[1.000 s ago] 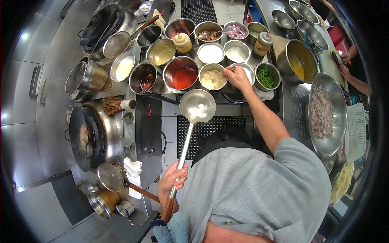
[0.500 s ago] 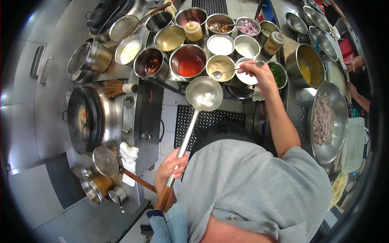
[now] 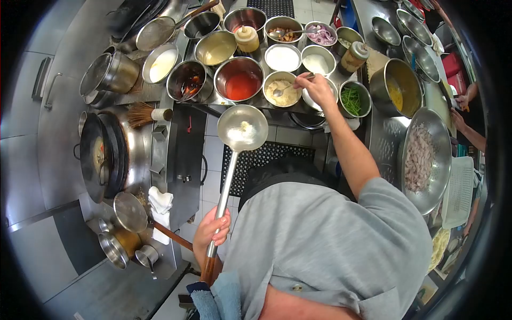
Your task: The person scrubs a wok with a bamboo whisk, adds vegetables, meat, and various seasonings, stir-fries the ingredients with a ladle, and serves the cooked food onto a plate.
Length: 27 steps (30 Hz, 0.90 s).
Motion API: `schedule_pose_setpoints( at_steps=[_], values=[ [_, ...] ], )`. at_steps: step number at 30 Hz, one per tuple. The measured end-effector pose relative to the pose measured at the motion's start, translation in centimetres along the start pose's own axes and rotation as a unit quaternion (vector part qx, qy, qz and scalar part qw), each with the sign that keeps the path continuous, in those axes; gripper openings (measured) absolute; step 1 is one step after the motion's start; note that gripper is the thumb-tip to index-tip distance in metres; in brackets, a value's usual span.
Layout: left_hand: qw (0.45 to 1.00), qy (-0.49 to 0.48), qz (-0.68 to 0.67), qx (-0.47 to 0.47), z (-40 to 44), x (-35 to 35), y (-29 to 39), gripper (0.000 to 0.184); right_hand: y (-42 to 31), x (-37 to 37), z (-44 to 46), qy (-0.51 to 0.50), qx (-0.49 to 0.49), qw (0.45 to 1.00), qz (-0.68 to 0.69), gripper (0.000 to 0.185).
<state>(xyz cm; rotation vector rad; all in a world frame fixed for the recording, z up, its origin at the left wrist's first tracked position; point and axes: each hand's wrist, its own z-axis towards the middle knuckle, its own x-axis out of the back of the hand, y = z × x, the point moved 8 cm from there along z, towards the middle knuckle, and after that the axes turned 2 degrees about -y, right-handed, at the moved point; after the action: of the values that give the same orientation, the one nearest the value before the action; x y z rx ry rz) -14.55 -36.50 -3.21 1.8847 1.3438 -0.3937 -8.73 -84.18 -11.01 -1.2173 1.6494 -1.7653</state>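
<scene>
- The ladle (image 3: 231, 168) slants up and away from us in the head view, its wooden end low beside a blue cloth (image 3: 226, 290), its wide metal bowl on our side of the pots; a small pale patch shows inside the bowl.
- Our left hand (image 3: 213, 229) grips the ladle just above the wooden end, fingers closed around the shaft.
- Farther out, our right hand (image 3: 318, 89) pinches a spoon (image 3: 278, 93) by its handle, thumb and fingers closed on it.
- The spoon tilts down to our left, its tip within the rim of a steel pot (image 3: 274, 76) of pale, grainy contents; we cannot tell how deep it sits.
- Just left of that pot we see a red-liquid pot (image 3: 240, 64); past our right hand, on the other side, stands a pot of chopped greens (image 3: 366, 99).
- Out to our left lie a bristle brush (image 3: 140, 113) and a dark wok (image 3: 89, 178); to our right, a large colander (image 3: 444, 152) holds pale sliced food.
- Behind the nearest pots stand a pale squeeze bottle (image 3: 247, 39) and a darker bottle (image 3: 354, 56).
- At the far right edge, we see another person's hands (image 3: 456, 116) at a work surface.
</scene>
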Motion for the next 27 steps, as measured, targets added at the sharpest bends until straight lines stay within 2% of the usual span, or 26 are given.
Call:
schedule_pose_setpoints(
  at_steps=[3,9,20,27],
  values=[
    [1.000,0.019,-0.010,-0.012,-0.3,0.4,0.0,0.015,-0.1,-0.7,-0.4,0.010,-0.005,0.998,-0.065,0.030],
    [1.000,0.025,-0.013,-0.013,0.3,0.2,0.1,0.014,-0.7,-0.7,-0.8,0.023,-0.019,0.997,-0.075,0.030],
    [1.000,0.017,0.016,0.008,1.2,-0.6,0.8,0.014,2.8,-0.2,0.1,0.008,-0.031,0.998,0.061,0.029],
    [0.999,0.013,0.034,0.016,1.7,-0.5,0.8,0.013,-1.3,2.4,-2.6,-0.003,-0.084,0.977,0.196,0.020]
  ],
)
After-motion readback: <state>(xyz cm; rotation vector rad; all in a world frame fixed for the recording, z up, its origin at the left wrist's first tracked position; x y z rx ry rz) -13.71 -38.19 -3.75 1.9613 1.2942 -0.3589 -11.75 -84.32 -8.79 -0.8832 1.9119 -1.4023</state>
